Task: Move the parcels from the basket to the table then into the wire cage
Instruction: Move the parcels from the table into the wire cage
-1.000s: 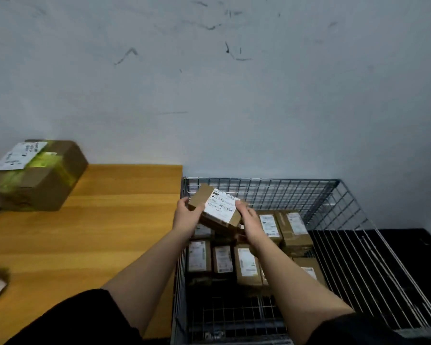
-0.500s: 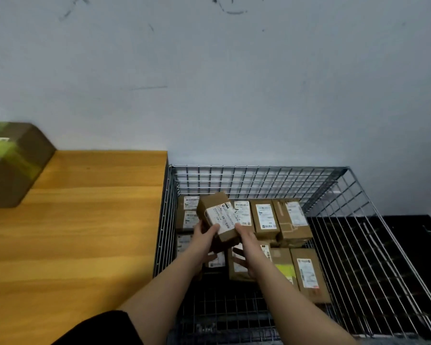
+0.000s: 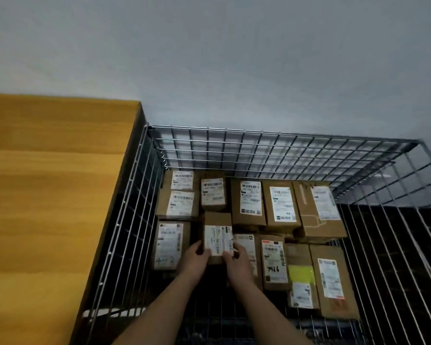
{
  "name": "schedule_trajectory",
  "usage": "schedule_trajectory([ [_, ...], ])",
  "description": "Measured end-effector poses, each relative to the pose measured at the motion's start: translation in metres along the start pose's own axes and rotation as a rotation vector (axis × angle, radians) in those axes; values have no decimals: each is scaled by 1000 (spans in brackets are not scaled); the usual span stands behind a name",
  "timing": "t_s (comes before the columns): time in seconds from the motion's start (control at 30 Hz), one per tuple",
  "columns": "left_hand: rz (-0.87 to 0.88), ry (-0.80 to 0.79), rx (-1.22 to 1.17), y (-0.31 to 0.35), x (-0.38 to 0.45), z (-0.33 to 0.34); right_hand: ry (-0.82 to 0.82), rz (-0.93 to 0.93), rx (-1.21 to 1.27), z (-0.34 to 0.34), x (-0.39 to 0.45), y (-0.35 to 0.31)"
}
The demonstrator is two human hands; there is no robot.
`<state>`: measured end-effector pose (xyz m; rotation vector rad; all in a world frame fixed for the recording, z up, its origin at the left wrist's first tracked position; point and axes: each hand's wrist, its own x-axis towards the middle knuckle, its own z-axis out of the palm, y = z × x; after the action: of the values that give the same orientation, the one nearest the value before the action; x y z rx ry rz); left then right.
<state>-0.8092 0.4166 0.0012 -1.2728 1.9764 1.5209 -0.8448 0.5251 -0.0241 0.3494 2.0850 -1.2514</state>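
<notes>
Seen from above, two bare hands reached down into a wire cage (image 3: 279, 150) beside a wooden surface (image 3: 55, 195). The left hand (image 3: 193, 261) and right hand (image 3: 237, 265) each gripped a side of one small labelled parcel (image 3: 218, 239), lowering it into a gap among about ten parcels already packed inside — so the task looked well advanced. No basket was visible; what remained couldn't be judged.
</notes>
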Motion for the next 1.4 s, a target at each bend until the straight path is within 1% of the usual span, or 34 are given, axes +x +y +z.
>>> schedule_trajectory([
  [0.1, 6, 54, 185, -19, 28, 13, 2, 14, -24, 15, 29, 27],
  [0.2, 21, 74, 273, -31, 45, 21, 0, 53, -46, 31, 46, 46],
  [0.3, 59, 96, 335, -43, 62, 27, -5, 32, -79, 42, 61, 54],
  [0.53, 62, 155, 515, -48, 66, 39, 57, 7, -138, 57, 73, 53],
  [0.6, 105, 164, 581, -47, 61, 41, 68, 1, -177, 61, 73, 55],
  [0.7, 157, 148, 683, -49, 58, 38, 31, -13, -195, 62, 72, 53],
  [0.83, 146, 132, 752, -44, 55, 25, -3, -15, -269, 50, 65, 43],
  [0.9, 137, 130, 752, -33, 45, 15, 18, -19, -322, 40, 55, 29],
  [1.0, 159, 158, 791, 0, 21, -9, 23, -83, -416, 21, 32, -8],
  [1.1, 204, 250, 913, 46, -21, -50, 18, -241, -582, -1, -6, -69],
  [1.2, 254, 364, 941, 82, -81, -107, 28, -435, -696, -13, -65, -147],
  [1.3, 302, 489, 955, 95, -136, -164, 34, -619, -794, -6, -125, -209],
  [1.4, 286, 552, 965, 88, -182, -222, 33, -757, -799, 14, -181, -253],
])
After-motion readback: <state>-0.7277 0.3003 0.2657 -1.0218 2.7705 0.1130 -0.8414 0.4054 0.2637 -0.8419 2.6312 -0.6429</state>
